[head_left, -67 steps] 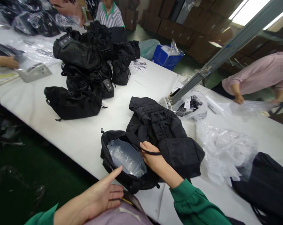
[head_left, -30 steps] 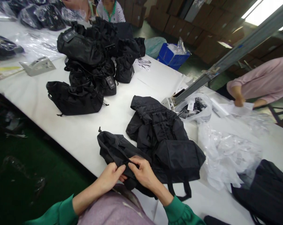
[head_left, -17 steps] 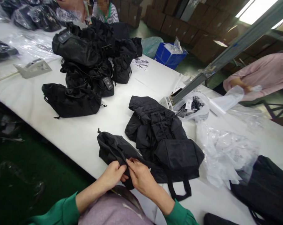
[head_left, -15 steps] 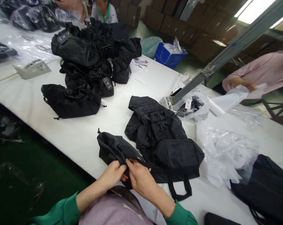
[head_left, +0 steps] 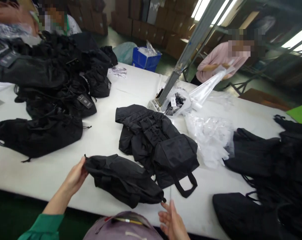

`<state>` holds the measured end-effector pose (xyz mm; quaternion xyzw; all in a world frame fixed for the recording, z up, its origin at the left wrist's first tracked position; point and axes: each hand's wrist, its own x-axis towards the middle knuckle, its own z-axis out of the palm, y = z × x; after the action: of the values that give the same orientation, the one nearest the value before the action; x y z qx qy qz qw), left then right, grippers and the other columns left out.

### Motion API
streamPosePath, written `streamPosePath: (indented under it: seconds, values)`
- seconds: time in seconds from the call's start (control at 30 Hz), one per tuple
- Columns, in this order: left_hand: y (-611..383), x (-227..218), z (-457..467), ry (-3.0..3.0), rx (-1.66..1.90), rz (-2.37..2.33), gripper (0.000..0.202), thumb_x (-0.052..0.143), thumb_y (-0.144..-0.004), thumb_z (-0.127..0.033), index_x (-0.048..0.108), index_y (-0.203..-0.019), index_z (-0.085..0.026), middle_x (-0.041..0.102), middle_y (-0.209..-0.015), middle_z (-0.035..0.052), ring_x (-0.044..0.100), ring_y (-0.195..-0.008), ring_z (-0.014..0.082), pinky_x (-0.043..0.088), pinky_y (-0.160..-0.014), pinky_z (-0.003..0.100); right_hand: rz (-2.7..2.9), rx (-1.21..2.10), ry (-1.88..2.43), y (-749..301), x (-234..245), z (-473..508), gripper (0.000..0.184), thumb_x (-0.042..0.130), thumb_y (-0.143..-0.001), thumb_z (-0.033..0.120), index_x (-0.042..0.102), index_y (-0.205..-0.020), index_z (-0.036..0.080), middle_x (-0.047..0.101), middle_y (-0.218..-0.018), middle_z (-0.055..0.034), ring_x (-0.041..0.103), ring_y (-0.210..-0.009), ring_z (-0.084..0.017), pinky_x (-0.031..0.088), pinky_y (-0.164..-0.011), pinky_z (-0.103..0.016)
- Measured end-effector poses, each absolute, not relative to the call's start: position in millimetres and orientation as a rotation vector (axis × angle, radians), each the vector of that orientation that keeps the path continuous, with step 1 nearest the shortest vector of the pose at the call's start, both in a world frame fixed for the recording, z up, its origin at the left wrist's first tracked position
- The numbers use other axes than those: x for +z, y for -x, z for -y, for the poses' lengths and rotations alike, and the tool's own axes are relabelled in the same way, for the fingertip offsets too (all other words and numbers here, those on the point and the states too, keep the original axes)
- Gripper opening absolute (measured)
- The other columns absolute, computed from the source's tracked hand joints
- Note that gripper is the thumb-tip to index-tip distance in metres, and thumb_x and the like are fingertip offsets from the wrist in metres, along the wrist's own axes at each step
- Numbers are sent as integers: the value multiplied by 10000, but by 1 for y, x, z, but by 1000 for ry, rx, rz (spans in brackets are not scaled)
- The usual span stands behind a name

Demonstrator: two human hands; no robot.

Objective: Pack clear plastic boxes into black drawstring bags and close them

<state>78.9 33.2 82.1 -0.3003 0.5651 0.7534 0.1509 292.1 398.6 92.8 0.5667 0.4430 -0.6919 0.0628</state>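
A black fabric drawstring bag [head_left: 123, 178] lies lengthwise at the near side of the table, its mouth edge facing me. My left hand [head_left: 76, 176] is closed on its left end, by a small cord end. Beside the bag's right tip is my right hand [head_left: 172, 220], its fingers apart and holding nothing; whether a fingertip touches the tip I cannot tell. Just behind the bag sits a heap of black bags [head_left: 151, 130], one with a webbing handle [head_left: 187, 190] lying toward me.
A pile of black bags [head_left: 56, 73] with hang tags stands at left. More black bags [head_left: 263, 166] lie at right. Clear plastic bags [head_left: 208, 136] and a slanted metal post [head_left: 176, 73] are behind the heap. Beyond the table are a blue box [head_left: 146, 60] and a person in pink [head_left: 213, 63].
Both hands have left the bag's opening and moved apart. My left hand went to its left end, my right hand let go to the right. The camera view has turned right.
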Motion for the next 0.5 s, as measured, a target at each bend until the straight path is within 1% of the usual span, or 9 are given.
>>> streamPosePath:
  seconds: [0.07,0.13,0.17,0.23,0.3,0.37,0.4,0.47,0.5]
  values:
    - [-79,76,-51,715,2263,-1615,375,564,-885,-470,665,-1025,-137,720,-967,73,646,-968,223,499,-913,326,-1018,-2308,-1711,-288,74,-380,648,795,-487,697,663,-848,176,630,-652,-14,562,-560,-124,470,-487,-219]
    - [-82,79,-64,579,2279,-1759,488,592,-840,-557,648,-1080,-135,712,-1034,75,624,-1045,249,486,-949,328,-835,-2544,-1738,-276,65,-374,546,892,-417,557,639,-741,198,613,-629,25,551,-543,-97,491,-507,-191]
    - [-85,83,-68,496,2226,-1846,529,596,-825,-585,640,-1102,-136,702,-1076,80,607,-1089,263,470,-979,336,-779,-2632,-1761,-269,62,-377,507,912,-415,498,636,-724,206,611,-626,38,549,-535,-89,499,-510,-179]
    - [-92,90,-70,337,2059,-2015,547,590,-820,-602,637,-1126,-151,687,-1133,82,580,-1147,277,435,-1029,351,-715,-2703,-1784,-258,60,-393,443,904,-475,446,656,-761,217,625,-639,41,558,-524,-95,506,-494,-182]
    - [-101,96,-69,180,1890,-2127,522,580,-821,-603,659,-1105,-172,689,-1140,73,579,-1158,286,427,-1046,364,-714,-2668,-1770,-251,59,-413,407,872,-546,434,672,-815,202,666,-689,8,598,-551,-131,526,-499,-220]
    - [-114,99,-70,45,1764,-2211,495,582,-808,-605,689,-1061,-193,699,-1121,66,587,-1151,301,436,-1044,383,-789,-2627,-1747,-247,58,-427,421,854,-562,439,673,-837,177,702,-760,-40,649,-634,-181,556,-553,-271]
    - [-121,101,-72,-20,1706,-2247,488,593,-793,-608,700,-1045,-204,702,-1114,65,589,-1149,310,437,-1046,396,-894,-2631,-1736,-246,59,-430,442,846,-559,466,670,-831,166,711,-781,-60,668,-686,-209,569,-592,-299]
    - [-136,109,-80,-135,1619,-2308,475,613,-771,-605,701,-1053,-233,693,-1139,61,575,-1169,318,398,-1083,426,-1373,-2662,-1653,-242,62,-433,483,772,-603,589,650,-777,156,702,-735,-81,676,-733,-249,576,-630,-351]
    - [-143,115,-86,-172,1603,-2324,456,612,-777,-596,693,-1064,-251,681,-1170,53,559,-1190,316,366,-1107,436,-1706,-2642,-1563,-241,64,-433,511,702,-651,655,636,-746,157,685,-689,-79,671,-724,-255,574,-624,-367]
